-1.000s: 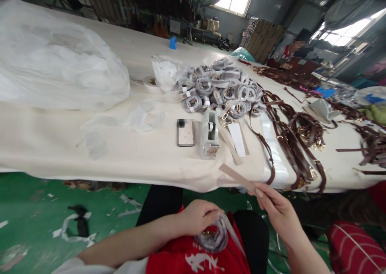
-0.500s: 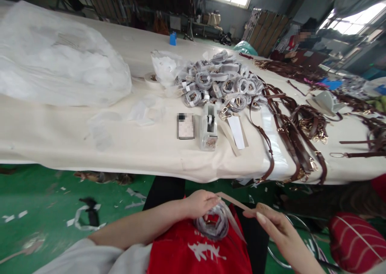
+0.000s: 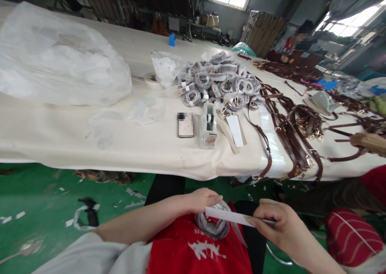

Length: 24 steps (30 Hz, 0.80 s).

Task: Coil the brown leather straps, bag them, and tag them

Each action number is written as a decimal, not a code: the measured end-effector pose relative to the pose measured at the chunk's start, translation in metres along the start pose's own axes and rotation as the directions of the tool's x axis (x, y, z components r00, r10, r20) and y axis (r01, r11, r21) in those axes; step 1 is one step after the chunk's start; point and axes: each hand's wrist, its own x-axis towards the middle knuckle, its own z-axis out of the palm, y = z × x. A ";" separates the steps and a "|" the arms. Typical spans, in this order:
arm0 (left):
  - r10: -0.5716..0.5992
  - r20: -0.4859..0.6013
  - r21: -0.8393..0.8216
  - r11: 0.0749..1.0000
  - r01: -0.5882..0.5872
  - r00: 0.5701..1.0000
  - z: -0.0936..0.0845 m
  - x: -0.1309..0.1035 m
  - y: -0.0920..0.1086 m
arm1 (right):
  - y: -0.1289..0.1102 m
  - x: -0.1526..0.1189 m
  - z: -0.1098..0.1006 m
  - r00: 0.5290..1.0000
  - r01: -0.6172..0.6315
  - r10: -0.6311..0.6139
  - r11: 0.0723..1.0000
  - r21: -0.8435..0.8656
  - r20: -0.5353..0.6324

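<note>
Low in front of the red apron, my left hand [image 3: 206,200] is closed around the top of a coiled strap [image 3: 221,229] in greyish clear wrapping. A loose end of the wrapping hangs to the coil's right. My right hand [image 3: 273,217] pinches a white paper strip [image 3: 227,215] by its right part. The strip lies level across the upper front of the coil, its free left end close below my left fingers. I cannot tell whether it touches the coil. Part of the coil is hidden behind the strip and my left hand.
On the table [image 3: 144,149] stand a tape dispenser [image 3: 208,127], white strips [image 3: 234,131], a pile of wrapped coils [image 3: 223,81] and brown straps [image 3: 289,137]. A large plastic bag [image 3: 66,60] lies left. At right, a co-worker's hand [image 3: 369,142] touches a brown strap; another person sits farther back.
The strip has swung from a slant above the coil to lie across its front, its white face showing. My right hand has turned and closed more. A co-worker's hand has appeared at right.
</note>
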 end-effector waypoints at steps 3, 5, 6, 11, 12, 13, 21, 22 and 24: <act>0.030 -0.016 0.117 0.993 -0.028 0.999 -0.002 -0.002 0.007 | -0.008 0.002 -0.012 0.995 0.074 -0.064 0.989 -0.131 0.077; 0.037 -0.017 0.179 0.983 -0.033 0.999 -0.002 -0.003 0.011 | -0.014 0.004 -0.017 0.991 0.116 -0.095 0.961 -0.251 0.096; 0.036 -0.016 0.208 0.978 -0.032 0.999 -0.001 -0.004 0.012 | -0.017 0.006 -0.019 0.989 0.134 -0.108 0.942 -0.308 0.101; 0.010 -0.013 0.331 0.944 -0.005 1.000 0.001 -0.007 0.017 | -0.042 0.017 -0.021 0.977 0.211 -0.161 0.846 -0.490 0.143; 0.007 -0.016 0.351 0.937 -0.001 1.000 0.002 -0.007 0.018 | -0.048 0.019 -0.021 0.974 0.222 -0.164 0.829 -0.513 0.157; 0.005 -0.019 0.369 0.930 0.002 1.000 0.002 -0.007 0.019 | -0.055 0.022 -0.021 0.971 0.233 -0.166 0.814 -0.531 0.173; 0.054 -0.040 0.461 0.887 -0.029 0.998 0.001 -0.005 0.022 | -0.092 0.053 0.011 0.932 0.321 -0.146 0.757 -0.569 0.331; 0.072 -0.046 0.468 0.883 -0.042 0.996 0.000 -0.005 0.022 | -0.091 0.056 0.017 0.933 0.312 -0.131 0.757 -0.574 0.335; 0.106 -0.049 0.480 0.874 -0.070 0.993 -0.001 -0.005 0.022 | -0.082 0.062 0.026 0.946 0.282 -0.124 0.771 -0.571 0.300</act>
